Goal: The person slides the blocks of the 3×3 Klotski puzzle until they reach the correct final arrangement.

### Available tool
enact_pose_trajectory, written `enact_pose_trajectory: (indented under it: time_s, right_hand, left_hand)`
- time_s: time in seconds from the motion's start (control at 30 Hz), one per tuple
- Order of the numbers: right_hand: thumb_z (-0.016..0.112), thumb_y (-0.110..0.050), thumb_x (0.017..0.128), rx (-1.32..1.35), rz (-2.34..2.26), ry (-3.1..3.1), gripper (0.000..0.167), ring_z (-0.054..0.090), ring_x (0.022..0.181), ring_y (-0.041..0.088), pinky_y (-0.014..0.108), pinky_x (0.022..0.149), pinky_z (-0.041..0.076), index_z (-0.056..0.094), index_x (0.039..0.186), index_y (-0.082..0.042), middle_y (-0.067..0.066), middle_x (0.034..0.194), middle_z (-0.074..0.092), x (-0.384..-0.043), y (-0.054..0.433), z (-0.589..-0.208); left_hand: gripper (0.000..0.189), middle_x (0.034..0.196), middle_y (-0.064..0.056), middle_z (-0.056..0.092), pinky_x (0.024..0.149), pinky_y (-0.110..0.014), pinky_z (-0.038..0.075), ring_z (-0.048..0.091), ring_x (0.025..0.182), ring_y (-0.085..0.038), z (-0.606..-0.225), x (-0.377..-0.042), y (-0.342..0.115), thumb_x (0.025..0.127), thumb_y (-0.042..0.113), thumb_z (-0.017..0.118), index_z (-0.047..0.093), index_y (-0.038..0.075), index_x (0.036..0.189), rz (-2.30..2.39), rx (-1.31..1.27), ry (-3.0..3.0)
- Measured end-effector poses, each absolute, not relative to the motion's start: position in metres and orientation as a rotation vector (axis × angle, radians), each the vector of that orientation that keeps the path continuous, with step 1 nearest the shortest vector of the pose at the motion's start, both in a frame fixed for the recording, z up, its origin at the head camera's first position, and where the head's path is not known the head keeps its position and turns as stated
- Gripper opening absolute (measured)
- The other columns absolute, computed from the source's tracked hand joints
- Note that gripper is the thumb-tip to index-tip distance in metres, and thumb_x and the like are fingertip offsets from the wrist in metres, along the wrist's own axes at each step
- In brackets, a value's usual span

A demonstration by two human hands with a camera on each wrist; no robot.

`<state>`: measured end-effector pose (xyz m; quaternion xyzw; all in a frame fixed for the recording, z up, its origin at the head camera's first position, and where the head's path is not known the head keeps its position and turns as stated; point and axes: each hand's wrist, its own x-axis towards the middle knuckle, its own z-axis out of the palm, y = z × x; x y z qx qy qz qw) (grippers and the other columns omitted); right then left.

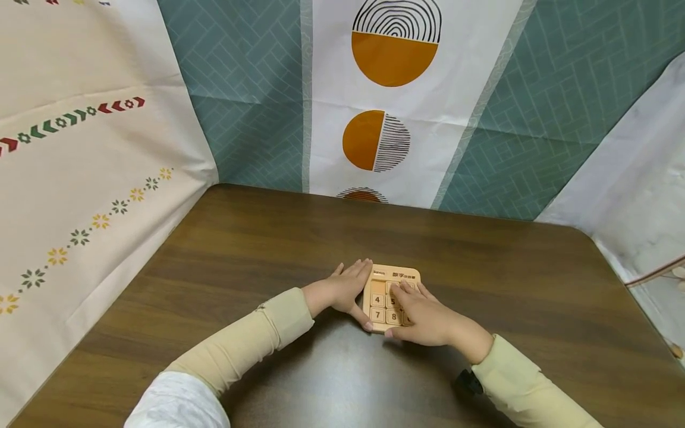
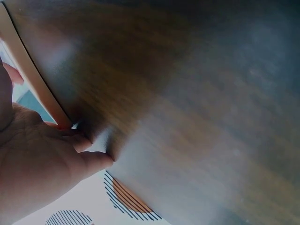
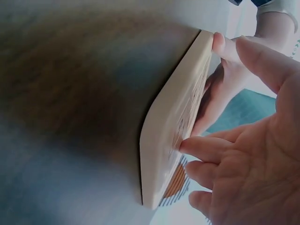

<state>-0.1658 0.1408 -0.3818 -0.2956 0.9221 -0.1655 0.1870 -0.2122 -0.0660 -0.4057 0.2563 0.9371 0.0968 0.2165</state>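
A wooden number slide puzzle (image 1: 387, 274) lies flat on the table between both hands. Along its left side rests my left hand (image 1: 346, 293), fingers stretched toward the top edge and thumb at the lower left corner. My right hand (image 1: 428, 321) reaches over the right part, its fingertips touching tiles in the upper rows and its thumb near the bottom edge. Tiles 4, 5, 7 and 8 can be read; the right column is mostly covered. At the upper left of the grid is a bare slot (image 1: 378, 288). The right wrist view shows the puzzle's pale side (image 3: 161, 126) beneath the fingers.
The dark wooden table (image 1: 257, 238) extends around the puzzle. Patterned cloth (image 1: 246, 131) hangs behind its far edge, and a cream cloth (image 1: 107, 178) hangs along the left. A dark object (image 1: 470, 382) shows beside the right sleeve.
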Motion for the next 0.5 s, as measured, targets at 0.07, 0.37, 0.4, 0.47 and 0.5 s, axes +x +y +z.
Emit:
enact_pose_trajectory:
  time_s: [0.07,0.37,0.4,0.47,0.5]
  right_hand:
    - [0.063,-0.047,0.087,-0.841,-0.473,2.595,0.088,0.017,0.144,0.039,0.056,0.115,0.010,0.027,0.146,0.008,0.024,0.152,0.028,-0.167,0.140,-0.384]
    - [0.063,-0.046,0.088,-0.866,-0.486,2.575,0.087,0.018,0.144,0.036,0.053,0.116,0.011,0.026,0.147,0.005,0.024,0.153,0.026,-0.168,0.127,-0.387]
    - [0.064,-0.046,0.087,-0.868,-0.488,2.574,0.087,0.019,0.144,0.036,0.052,0.116,0.011,0.026,0.147,0.005,0.023,0.153,0.026,-0.168,0.125,-0.388]
    - [0.064,-0.046,0.087,-0.865,-0.495,2.567,0.088,0.018,0.144,0.035,0.052,0.117,0.010,0.026,0.148,0.004,0.023,0.153,0.025,-0.169,0.123,-0.388]
    - [0.064,-0.046,0.087,-0.865,-0.498,2.561,0.088,0.018,0.144,0.035,0.052,0.117,0.010,0.025,0.148,0.004,0.022,0.154,0.025,-0.169,0.122,-0.388]
  left_hand:
    - [0.134,0.161,-0.009,-0.001,0.118,-0.048,0.005,0.000,0.148,-0.022,-0.405,-0.212,-0.066,0.063,0.065,0.076,-0.002,0.005,0.153,0.266,0.709,2.597]
    - [0.134,0.161,-0.009,-0.002,0.118,-0.049,0.005,0.001,0.148,-0.023,-0.403,-0.211,-0.065,0.063,0.065,0.076,-0.002,0.004,0.153,0.269,0.719,2.583]
    - [0.134,0.161,-0.009,-0.001,0.118,-0.049,0.005,0.001,0.148,-0.023,-0.403,-0.211,-0.065,0.063,0.065,0.076,-0.002,0.004,0.153,0.272,0.721,2.583]
    - [0.133,0.161,-0.009,-0.002,0.118,-0.049,0.005,0.000,0.148,-0.023,-0.403,-0.211,-0.065,0.063,0.065,0.076,-0.002,0.005,0.153,0.275,0.720,2.583]
    - [0.133,0.161,-0.009,-0.002,0.118,-0.049,0.005,0.000,0.148,-0.023,-0.404,-0.211,-0.065,0.063,0.065,0.076,-0.002,0.005,0.153,0.276,0.719,2.584]
